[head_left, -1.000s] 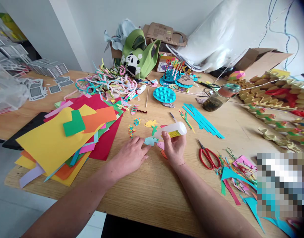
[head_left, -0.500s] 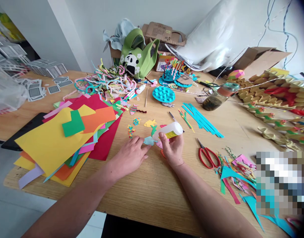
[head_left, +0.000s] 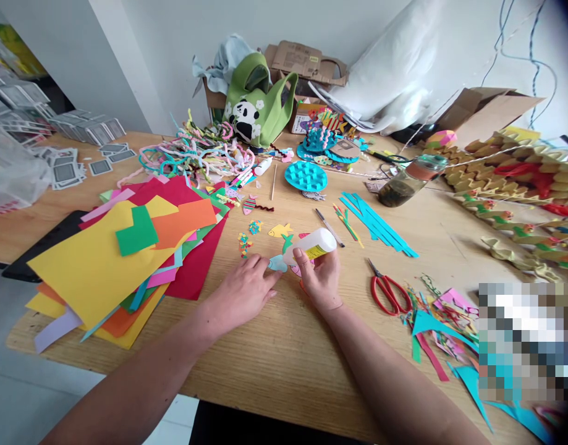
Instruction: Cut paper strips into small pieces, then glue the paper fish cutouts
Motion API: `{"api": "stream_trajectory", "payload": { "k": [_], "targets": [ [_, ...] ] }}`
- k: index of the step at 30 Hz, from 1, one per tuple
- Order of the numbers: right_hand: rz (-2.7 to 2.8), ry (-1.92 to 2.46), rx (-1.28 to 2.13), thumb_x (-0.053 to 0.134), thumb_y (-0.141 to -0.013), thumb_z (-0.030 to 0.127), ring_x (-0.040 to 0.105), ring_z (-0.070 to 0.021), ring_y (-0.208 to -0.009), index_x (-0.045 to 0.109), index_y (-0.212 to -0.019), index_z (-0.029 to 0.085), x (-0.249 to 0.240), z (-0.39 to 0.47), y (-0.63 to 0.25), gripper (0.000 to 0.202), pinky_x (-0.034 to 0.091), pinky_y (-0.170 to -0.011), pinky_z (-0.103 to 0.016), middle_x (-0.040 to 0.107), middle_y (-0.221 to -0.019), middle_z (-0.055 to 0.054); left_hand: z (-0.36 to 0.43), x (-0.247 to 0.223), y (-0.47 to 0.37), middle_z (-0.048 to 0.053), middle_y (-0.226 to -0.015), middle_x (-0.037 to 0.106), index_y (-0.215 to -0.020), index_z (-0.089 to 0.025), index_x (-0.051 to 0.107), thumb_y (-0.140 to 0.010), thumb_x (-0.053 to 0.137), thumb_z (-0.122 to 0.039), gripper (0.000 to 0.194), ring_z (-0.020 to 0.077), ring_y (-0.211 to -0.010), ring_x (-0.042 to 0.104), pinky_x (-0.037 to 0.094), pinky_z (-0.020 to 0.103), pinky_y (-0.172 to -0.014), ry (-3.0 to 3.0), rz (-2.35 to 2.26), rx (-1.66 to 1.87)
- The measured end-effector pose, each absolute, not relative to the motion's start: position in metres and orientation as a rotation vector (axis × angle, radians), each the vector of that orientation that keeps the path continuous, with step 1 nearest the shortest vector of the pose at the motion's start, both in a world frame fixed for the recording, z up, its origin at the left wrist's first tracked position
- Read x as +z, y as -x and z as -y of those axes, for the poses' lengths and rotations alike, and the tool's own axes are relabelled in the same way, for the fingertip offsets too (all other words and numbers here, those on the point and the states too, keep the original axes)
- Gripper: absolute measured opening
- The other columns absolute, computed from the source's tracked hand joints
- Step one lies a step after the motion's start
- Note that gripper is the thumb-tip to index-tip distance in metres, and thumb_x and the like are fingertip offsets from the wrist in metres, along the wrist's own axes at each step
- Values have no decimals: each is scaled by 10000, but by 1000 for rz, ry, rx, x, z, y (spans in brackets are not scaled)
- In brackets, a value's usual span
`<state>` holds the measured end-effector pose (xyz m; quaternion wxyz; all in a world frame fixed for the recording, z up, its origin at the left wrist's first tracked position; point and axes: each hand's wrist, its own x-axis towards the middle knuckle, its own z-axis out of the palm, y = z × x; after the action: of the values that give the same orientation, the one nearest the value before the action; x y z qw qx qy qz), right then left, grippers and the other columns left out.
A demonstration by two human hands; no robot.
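My right hand (head_left: 321, 278) is wrapped around a white glue bottle (head_left: 317, 245) with a yellow label, tilted with its tip end to the left. Under that end lies a light-blue paper fish (head_left: 277, 264). My left hand (head_left: 244, 287) rests flat on the table with its fingers apart, fingertips at the fish's lower edge. Around them are a yellow paper fish (head_left: 280, 230), a green paper piece (head_left: 287, 241) and a pink one partly hidden by the bottle and hand. Small piles of coloured paper bits (head_left: 245, 243) sit just beyond my left hand.
Coloured paper sheets (head_left: 93, 259) are stacked at left. Red-handled scissors (head_left: 389, 293), blue strips (head_left: 379, 224), a pen (head_left: 329, 226) and paper scraps (head_left: 444, 334) lie at right. A glass jar (head_left: 411, 180), blue paper plate (head_left: 306, 177), pipe cleaners (head_left: 200, 151) and a green panda bag (head_left: 260, 111) stand farther back.
My right hand and the glue bottle have shifted slightly left and down, uncovering more of the pen. My left hand stays in place.
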<state>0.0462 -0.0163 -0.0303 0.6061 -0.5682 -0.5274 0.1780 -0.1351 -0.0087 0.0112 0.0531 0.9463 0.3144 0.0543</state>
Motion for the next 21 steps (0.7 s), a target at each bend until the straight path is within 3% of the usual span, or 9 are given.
{"api": "stream_trajectory", "payload": {
  "k": [21],
  "targets": [
    [1191, 1323, 473, 700, -768, 481, 584, -235, -829, 561, -996, 192, -35, 14, -46, 394, 517, -700, -377, 612, -872, -65, 9, 12, 134, 101, -1066, 527, -1203, -207, 546, -897, 540, -276, 314, 268, -1107, 475, 447, 429, -940, -2880, -966, 152]
  ]
}}
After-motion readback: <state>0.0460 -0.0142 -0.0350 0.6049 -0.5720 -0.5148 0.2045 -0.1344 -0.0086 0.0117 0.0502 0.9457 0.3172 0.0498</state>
